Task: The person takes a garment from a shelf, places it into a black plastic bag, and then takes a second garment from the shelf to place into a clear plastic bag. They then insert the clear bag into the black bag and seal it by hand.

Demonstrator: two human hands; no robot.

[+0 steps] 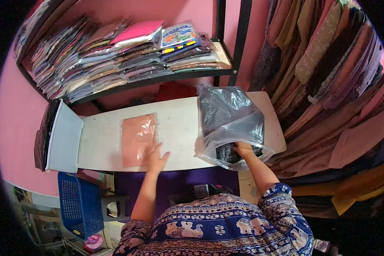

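While left hand (156, 158) splays at packet (135, 136), right hand (243, 149) — grip unclear — sits inside bag (239, 130).

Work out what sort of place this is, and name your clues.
Probably a clothing shop or stockroom: folded packets stacked on a shelf, garments hanging at the right, and a plastic-wrapped peach packet near the left hand.

Beyond left hand (157, 160): black-framed shelf (158, 76), stacked with folded clothes (143, 55); pink pack (138, 30) and cartoon-print pack (178, 36) on top. Pink wall (21, 132) behind. Left of left hand: white bin (65, 138) at tabletop (99, 138) end, dark cloth (42, 145) along its far side. Lower left of left hand: blue basket (77, 205), pink object (93, 242) below. Right of right hand (244, 149): hanging clothes (318, 64), mustard cloth (362, 196) low among them.
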